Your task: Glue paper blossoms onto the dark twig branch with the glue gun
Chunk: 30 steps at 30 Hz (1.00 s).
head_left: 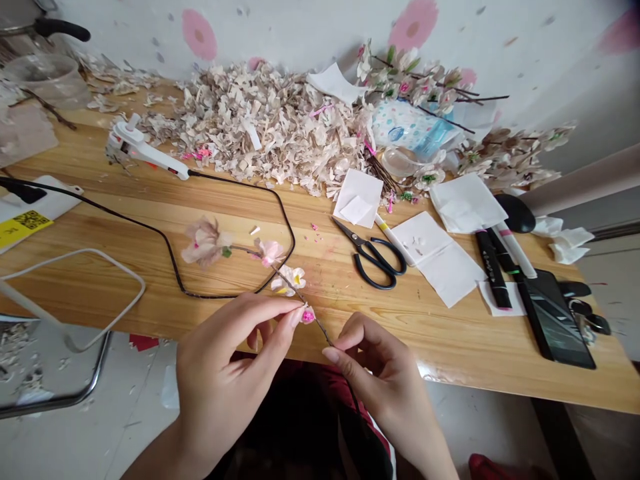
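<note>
My left hand (230, 373) pinches a thin dark wire stem (295, 287) between thumb and fingertips, just beside a small pink bud (308, 316). My right hand (380, 380) grips the same stem lower down, and the stem's lower end disappears behind that hand. Along the stem, above the table, are a pale yellow-centred paper blossom (289, 280), a pink blossom (269, 252) and a large dusty-pink blossom (205, 243). Both hands are over the front edge of the wooden table (125, 213).
A heap of paper petals (260, 127) and finished blossom branches (420, 83) lie at the back. Black-handled scissors (373, 257), white paper squares (435, 257), markers (493, 277) and a phone (555, 320) lie on the right. A glue gun (145, 153) trails a black cord (175, 267).
</note>
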Available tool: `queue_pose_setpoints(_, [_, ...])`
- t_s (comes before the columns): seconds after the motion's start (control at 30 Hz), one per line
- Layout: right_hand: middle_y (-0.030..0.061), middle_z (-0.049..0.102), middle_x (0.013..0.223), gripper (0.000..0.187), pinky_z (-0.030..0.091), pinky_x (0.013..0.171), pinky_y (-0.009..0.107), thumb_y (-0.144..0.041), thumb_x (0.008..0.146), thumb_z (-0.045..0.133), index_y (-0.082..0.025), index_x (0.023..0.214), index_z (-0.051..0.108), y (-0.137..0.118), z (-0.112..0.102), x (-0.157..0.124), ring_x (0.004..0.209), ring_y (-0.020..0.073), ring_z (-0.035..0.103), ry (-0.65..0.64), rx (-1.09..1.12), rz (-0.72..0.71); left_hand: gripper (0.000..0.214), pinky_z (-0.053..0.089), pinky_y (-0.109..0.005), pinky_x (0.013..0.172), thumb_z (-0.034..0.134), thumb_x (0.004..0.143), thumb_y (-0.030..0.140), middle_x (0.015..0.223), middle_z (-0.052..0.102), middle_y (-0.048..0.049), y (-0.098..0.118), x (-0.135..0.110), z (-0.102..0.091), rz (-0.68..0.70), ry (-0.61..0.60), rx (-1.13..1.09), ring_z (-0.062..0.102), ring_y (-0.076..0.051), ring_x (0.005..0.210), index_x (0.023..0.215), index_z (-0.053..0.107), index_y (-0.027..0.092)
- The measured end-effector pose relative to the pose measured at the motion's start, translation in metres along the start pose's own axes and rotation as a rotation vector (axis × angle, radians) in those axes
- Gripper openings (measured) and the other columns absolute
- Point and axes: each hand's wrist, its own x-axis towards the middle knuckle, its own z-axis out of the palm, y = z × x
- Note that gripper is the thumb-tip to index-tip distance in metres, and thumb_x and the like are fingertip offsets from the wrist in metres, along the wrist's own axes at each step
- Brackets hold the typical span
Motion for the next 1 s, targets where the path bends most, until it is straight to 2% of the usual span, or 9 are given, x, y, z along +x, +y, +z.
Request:
queue_pose_setpoints(0.37, [-0.003, 0.048, 0.064, 0.021, 0.036, 0.046, 0.02, -0.031, 0.082, 0.066, -0.019, 0.068, 0.054, -0.0038, -0.0005, -0.0036, 0.052, 0.0095, 0.044, -0.017, -0.008, -0.006, 0.007, 0.046, -0.018, 0.052, 0.066, 0.084, 0.019, 0.08, 0.073, 0.0056, -0.0007, 0.0004, -0.002, -0.017, -0.045, 0.009, 0.056, -0.006, 0.05, 0.088, 0.068, 0.025])
queue_pose_setpoints(0.77, [-0.0033, 0.049, 0.064, 0.022, 0.037, 0.048, 0.019, -0.03, 0.083, 0.066, -0.019, 0.069, 0.054, -0.0054, -0.0003, -0.0036, 0.054, 0.0091, 0.046, -0.036, -0.026, -0.014, 0.008, 0.042, -0.016, 0.05, 0.066, 0.085, 0.018, 0.082, 0.072, 0.0071, 0.0013, 0.0002, -0.0071, -0.03, -0.099, 0.006, 0.054, -0.003, 0.054, 0.088, 0.067, 0.026])
queue_pose_setpoints(1.0, [-0.0035, 0.049, 0.065, 0.022, 0.037, 0.047, 0.019, -0.029, 0.084, 0.066, -0.019, 0.069, 0.054, -0.0051, -0.0006, -0.004, 0.054, 0.0086, 0.046, -0.04, -0.04, -0.028, 0.008, 0.045, -0.014, 0.057, 0.065, 0.086, 0.018, 0.08, 0.07, 0.0083, 0.0026, 0.0002, -0.0082, -0.025, -0.115, -0.016, 0.053, -0.003, 0.055, 0.087, 0.065, 0.025])
